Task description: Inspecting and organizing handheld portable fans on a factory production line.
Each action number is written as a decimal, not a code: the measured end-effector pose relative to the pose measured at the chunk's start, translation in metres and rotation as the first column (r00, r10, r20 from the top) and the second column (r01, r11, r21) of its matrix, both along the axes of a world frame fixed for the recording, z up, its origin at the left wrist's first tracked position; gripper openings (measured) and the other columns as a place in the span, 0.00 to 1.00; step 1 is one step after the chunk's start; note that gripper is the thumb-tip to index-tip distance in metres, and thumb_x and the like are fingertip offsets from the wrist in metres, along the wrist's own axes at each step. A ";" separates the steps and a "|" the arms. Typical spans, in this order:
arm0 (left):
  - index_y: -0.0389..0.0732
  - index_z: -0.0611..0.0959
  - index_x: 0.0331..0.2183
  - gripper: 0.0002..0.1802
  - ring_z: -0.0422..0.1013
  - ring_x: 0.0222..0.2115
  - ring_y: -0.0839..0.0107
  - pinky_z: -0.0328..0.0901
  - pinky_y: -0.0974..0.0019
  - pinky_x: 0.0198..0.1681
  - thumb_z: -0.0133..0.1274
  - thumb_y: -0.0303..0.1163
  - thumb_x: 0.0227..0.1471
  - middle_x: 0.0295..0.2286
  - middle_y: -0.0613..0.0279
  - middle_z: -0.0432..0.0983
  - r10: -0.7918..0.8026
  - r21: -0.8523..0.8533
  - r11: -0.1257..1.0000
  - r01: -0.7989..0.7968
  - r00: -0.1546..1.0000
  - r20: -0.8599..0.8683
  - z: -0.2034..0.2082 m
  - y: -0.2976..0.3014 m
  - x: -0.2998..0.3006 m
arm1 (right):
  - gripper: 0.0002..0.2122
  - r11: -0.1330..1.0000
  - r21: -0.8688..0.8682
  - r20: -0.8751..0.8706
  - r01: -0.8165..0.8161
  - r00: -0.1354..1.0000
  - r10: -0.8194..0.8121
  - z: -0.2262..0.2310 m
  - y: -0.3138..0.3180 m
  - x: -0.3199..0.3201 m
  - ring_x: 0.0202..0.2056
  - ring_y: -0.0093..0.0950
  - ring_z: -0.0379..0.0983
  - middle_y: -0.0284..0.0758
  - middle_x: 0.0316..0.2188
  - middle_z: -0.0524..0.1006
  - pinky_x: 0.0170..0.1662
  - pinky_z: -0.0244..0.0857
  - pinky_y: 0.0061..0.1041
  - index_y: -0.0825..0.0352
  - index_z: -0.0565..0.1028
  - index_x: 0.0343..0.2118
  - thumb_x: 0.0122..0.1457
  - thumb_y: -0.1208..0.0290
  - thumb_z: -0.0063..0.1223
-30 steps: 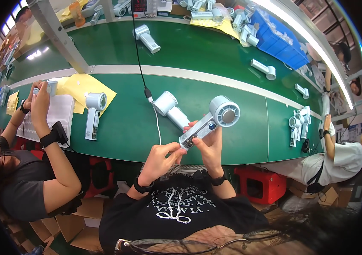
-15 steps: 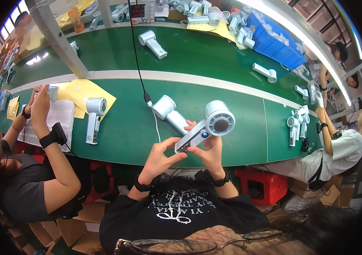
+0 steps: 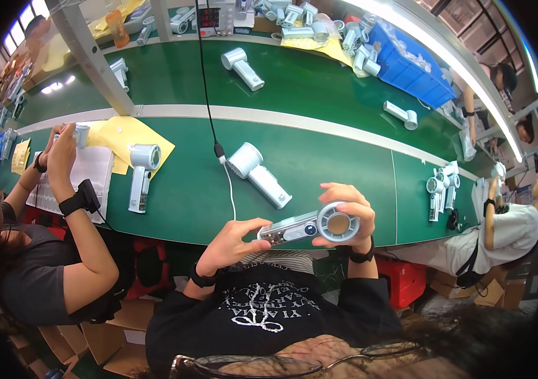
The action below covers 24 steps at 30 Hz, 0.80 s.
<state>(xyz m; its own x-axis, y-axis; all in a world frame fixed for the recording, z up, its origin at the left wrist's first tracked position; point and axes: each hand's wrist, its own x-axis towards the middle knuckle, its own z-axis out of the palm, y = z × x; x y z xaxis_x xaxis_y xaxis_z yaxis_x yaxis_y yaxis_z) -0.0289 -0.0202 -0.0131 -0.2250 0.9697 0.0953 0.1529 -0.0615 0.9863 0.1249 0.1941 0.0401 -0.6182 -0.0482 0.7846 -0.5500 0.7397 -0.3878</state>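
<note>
I hold a pale blue handheld fan (image 3: 293, 230) level above the front edge of the green table, its round grille facing me. My left hand (image 3: 226, 248) pinches the end of its handle, where small parts show in an open section. Around the fan's round head my right hand (image 3: 358, 216) is closed, fingers over the top. A second handheld fan (image 3: 265, 181) lies on the table just beyond my hands, its head toward the far left. Beside that fan hangs a black cable (image 3: 208, 95), joined to a white cable (image 3: 231, 196).
At left a co-worker's hands (image 3: 62, 155) hold another fan; a fan (image 3: 141, 180) lies near yellow paper (image 3: 127, 136). Several fans (image 3: 440, 186) are grouped at right. More lie on the far green belt (image 3: 307, 79), below a blue bin (image 3: 411, 66).
The held fan has turned from slanted to nearly level and come lower. My right hand has shifted from its handle to its head. Fans on the far belt have moved right.
</note>
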 end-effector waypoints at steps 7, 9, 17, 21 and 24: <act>0.33 0.73 0.27 0.13 0.67 0.23 0.64 0.60 0.66 0.27 0.50 0.33 0.58 0.21 0.55 0.69 0.258 0.143 0.963 -0.228 0.934 -0.247 -0.001 -0.004 0.004 | 0.38 0.981 -0.082 -0.064 0.174 0.982 -0.180 -0.015 -0.010 0.004 0.36 0.39 0.74 0.48 0.35 0.74 0.40 0.70 0.41 0.65 0.58 0.50 0.41 0.60 0.73; 0.33 0.72 0.25 0.14 0.65 0.21 0.63 0.59 0.66 0.26 0.48 0.33 0.59 0.20 0.56 0.67 0.247 0.192 0.959 -0.209 0.947 -0.207 -0.002 -0.001 0.006 | 0.38 0.976 -0.105 -0.065 0.193 0.978 -0.201 -0.020 -0.011 0.006 0.36 0.40 0.74 0.48 0.35 0.73 0.39 0.70 0.41 0.65 0.58 0.50 0.41 0.60 0.73; 0.33 0.68 0.21 0.13 0.59 0.20 0.62 0.55 0.65 0.25 0.49 0.24 0.55 0.18 0.57 0.62 0.391 0.343 0.876 -0.339 0.916 -0.093 -0.006 0.001 0.009 | 0.37 0.964 -0.195 -0.175 0.179 0.961 -0.214 -0.023 -0.019 0.001 0.35 0.36 0.74 0.48 0.36 0.74 0.34 0.70 0.30 0.63 0.59 0.49 0.40 0.64 0.74; 0.33 0.69 0.21 0.13 0.59 0.20 0.64 0.55 0.66 0.25 0.48 0.24 0.56 0.18 0.58 0.63 0.399 0.355 0.865 -0.354 0.915 -0.058 -0.010 -0.006 0.007 | 0.37 0.952 -0.157 -0.203 0.264 0.934 -0.293 -0.023 -0.019 0.006 0.35 0.35 0.74 0.48 0.36 0.74 0.34 0.70 0.31 0.62 0.57 0.50 0.43 0.61 0.72; 0.33 0.68 0.21 0.18 0.60 0.21 0.73 0.55 0.71 0.25 0.42 0.30 0.62 0.19 0.62 0.64 0.556 0.316 0.746 -0.586 0.809 0.189 -0.017 -0.028 -0.012 | 0.37 0.636 -0.735 -0.178 0.235 0.839 -0.515 -0.001 -0.009 0.025 0.35 0.31 0.72 0.47 0.37 0.71 0.35 0.68 0.31 0.62 0.51 0.57 0.52 0.51 0.61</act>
